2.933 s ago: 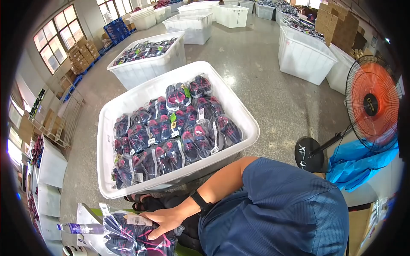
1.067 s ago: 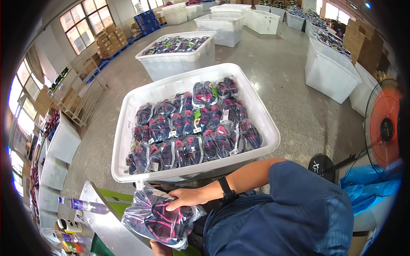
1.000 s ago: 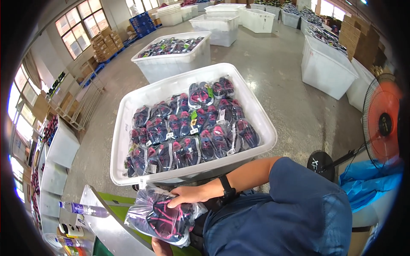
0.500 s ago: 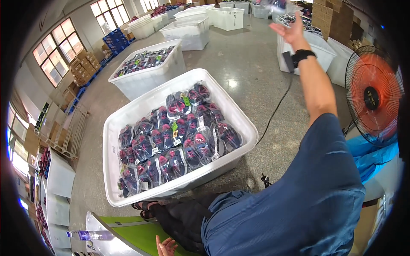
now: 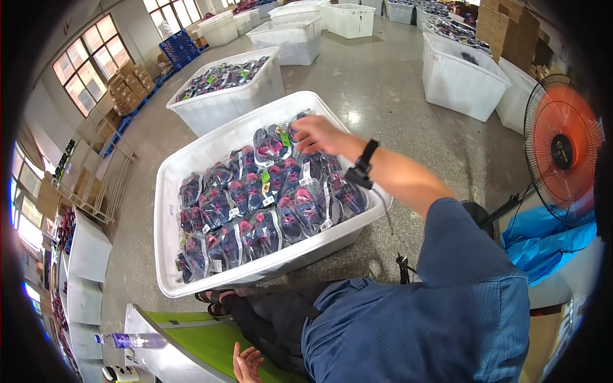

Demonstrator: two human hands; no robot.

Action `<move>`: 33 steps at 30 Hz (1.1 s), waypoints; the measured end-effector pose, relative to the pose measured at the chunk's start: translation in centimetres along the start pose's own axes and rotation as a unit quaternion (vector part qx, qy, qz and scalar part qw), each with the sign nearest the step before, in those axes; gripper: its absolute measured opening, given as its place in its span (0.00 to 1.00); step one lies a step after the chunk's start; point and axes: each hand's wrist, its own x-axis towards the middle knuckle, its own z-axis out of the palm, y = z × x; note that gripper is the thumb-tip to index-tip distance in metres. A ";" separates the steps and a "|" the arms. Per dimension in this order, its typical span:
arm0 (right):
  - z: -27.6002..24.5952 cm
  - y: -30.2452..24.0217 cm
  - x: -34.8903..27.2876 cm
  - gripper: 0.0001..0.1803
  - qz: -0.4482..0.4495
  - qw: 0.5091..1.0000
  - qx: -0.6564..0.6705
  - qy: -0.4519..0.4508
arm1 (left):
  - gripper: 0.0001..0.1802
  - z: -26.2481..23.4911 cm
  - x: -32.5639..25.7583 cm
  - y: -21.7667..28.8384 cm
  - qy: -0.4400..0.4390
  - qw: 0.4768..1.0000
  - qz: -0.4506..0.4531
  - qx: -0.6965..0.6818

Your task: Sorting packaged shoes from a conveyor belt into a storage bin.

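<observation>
In front of me a large white plastic tub (image 5: 167, 268) holds several rows of clear-bagged shoes (image 5: 244, 196), dark blue with pink, some with white or green tags. My right hand (image 5: 319, 136), with a black band on its wrist, hovers over the tub's far right corner. Its fingers are loosely bent and apart, nothing visible in them. Beneath and beside it lie bagged shoes (image 5: 271, 145); whether the fingertips touch them I cannot tell. Low in the view, my left hand (image 5: 248, 364) is half raised over a green surface (image 5: 211, 345), fingers apart and holding nothing.
Another white tub of bagged shoes (image 5: 220, 112) stands behind. A white bin (image 5: 463, 83) sits at the far right, near stacked cartons (image 5: 504, 25). An orange-bladed fan (image 5: 554, 153) rises at right above blue plastic sheeting (image 5: 549, 246). At lower left a bottle (image 5: 131, 340) lies on a white surface.
My right arm has swung back from the far right bin, where a blurred bagged item was in the air near the hand, to the tub. My left hand has barely moved.
</observation>
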 end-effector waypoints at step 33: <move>42.5 28.3 -3.4 0.45 -0.254 0.738 -0.504 -0.370 | 0.42 -41.7 -16.3 -3.3 0.678 0.690 -0.091 0.235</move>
